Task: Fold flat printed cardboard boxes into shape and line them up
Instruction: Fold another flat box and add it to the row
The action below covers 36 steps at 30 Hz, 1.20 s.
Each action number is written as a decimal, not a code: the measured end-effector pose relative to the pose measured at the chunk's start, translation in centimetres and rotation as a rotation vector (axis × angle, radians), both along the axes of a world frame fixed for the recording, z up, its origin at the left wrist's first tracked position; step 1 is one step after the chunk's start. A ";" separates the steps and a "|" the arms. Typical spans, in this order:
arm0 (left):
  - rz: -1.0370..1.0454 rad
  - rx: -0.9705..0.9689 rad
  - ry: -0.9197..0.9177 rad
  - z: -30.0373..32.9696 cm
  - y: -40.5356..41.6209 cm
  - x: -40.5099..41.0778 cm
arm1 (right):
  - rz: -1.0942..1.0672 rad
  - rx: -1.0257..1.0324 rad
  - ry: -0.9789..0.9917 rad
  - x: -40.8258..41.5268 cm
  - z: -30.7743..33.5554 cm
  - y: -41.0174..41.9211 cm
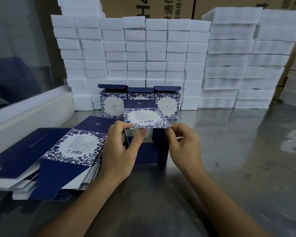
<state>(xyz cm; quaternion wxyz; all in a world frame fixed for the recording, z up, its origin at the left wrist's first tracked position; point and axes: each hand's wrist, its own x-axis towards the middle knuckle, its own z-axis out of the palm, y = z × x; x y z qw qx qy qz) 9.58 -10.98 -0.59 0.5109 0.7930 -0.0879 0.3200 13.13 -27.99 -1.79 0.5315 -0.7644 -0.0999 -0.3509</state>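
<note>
A: Where is the box being worked on?

B: At the centre of the steel table [229, 142], raised a little off it. The left hand [120, 151] pinches the near left corner of the half-opened box [146, 115], thumb underneath. The right hand [183, 144] pinches the near right corner, fingers curled round the edge. Both are clamped on the card.

A: Why hold it by the corners?

B: Likely to pull the printed panel up and square the sleeve. Its dark blue inside flaps hang towards six o'clock.

A: And the finished ones?

B: A row of folded boxes [167, 103] stands at twelve o'clock, just behind the one in hand, lids up. I can't tell whether anything is in them. Lining up against the white foam blocks [143, 53] probably keeps the row straight.

A: The supply?

B: A stack of flat boxes [65, 151] lies at nine o'clock, just beside the left hand, within easy reach.
</note>
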 end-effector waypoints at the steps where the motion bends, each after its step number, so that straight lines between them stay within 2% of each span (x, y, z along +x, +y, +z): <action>1: -0.004 -0.002 0.004 0.0 0.0 0.0 | -0.002 0.009 0.005 0.0 0.1 0.0; 8: 0.003 -0.045 0.043 -0.1 0.8 0.6 | 0.030 -0.081 0.205 0.3 -0.7 0.2; 15: 0.005 -0.028 0.033 -0.3 0.7 0.8 | 0.002 -0.086 0.214 0.5 -1.0 0.0; 20: 0.013 -0.069 0.045 -0.2 1.2 1.1 | 0.038 -0.194 0.408 0.8 -2.1 -0.2; 25: 0.020 -0.080 0.034 -0.1 1.4 1.2 | 0.006 -0.298 0.454 0.9 -2.4 -0.2; 30: 0.020 -0.055 0.020 -0.1 1.5 1.1 | -0.014 -0.304 0.413 0.6 -2.5 0.0; 34: -0.035 0.017 0.004 -0.3 1.2 1.0 | 0.105 -0.056 0.145 -0.1 -1.2 0.9; 36: -0.094 0.022 -0.007 -0.5 0.9 0.9 | 0.107 -0.055 0.008 -0.5 -0.5 1.1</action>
